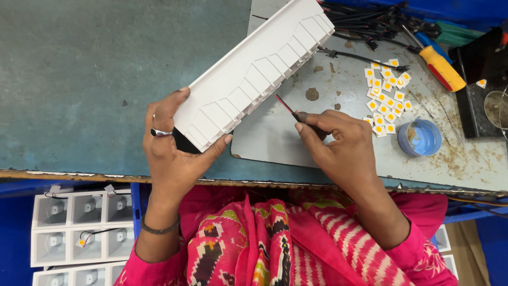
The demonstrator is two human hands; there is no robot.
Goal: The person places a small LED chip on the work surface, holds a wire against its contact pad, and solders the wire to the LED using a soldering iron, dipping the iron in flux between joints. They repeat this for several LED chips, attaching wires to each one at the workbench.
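Here, left hand clamps near end of long white ribbed housing, far end tilted up over worktop. Right hand pinches red-black wire beside housing's edge. Risk: one-end grip lets housing slip; thin wire may bend, miss slot.

The housing's lower end is hidden under the left hand. The wire's far end is lost under the right hand's fingers. The cables, the black box and the trays run off the picture's edges.
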